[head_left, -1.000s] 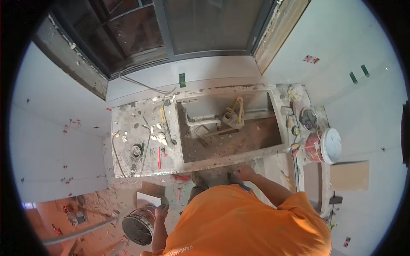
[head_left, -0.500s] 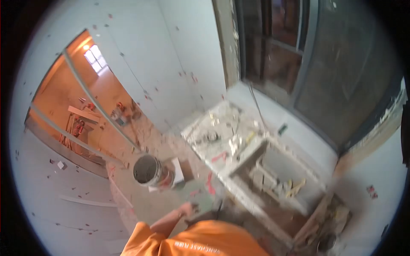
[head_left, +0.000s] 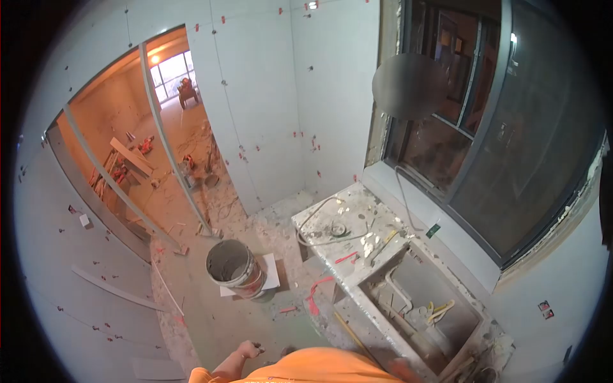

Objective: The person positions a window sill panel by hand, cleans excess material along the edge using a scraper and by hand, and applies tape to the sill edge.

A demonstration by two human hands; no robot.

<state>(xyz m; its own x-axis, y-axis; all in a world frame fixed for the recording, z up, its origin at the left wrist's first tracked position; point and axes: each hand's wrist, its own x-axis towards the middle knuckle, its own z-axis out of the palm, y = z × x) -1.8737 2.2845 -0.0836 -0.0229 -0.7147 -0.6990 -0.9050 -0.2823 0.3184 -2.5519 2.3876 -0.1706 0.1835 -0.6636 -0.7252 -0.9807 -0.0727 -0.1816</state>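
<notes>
Low in the view, my left hand [head_left: 248, 350] hangs beside the orange shirt [head_left: 313, 365] with its fingers curled in. A small dark bit shows at its fingertips, too small to name. The nearest thing to it is a mortar-smeared bucket [head_left: 251, 281], standing upright on a white board [head_left: 272, 271], out of the hand's reach. My right hand [head_left: 403, 369] is a blurred patch at the lower edge, close to the counter's front. Its fingers cannot be made out.
A dusty counter [head_left: 319, 223] carries rubble, a hose and a tape-like ring; a basin [head_left: 469, 313] with pipes and debris is set in it. A stick [head_left: 351, 335] leans near its front. Metal studs [head_left: 159, 121] stand in the doorway. A window [head_left: 504, 166] is at right.
The view has lifted and swung, so the bucket, counter and window sit differently in it. My left hand appears lower and closer to my body. A blurred patch now shows at the lower right.
</notes>
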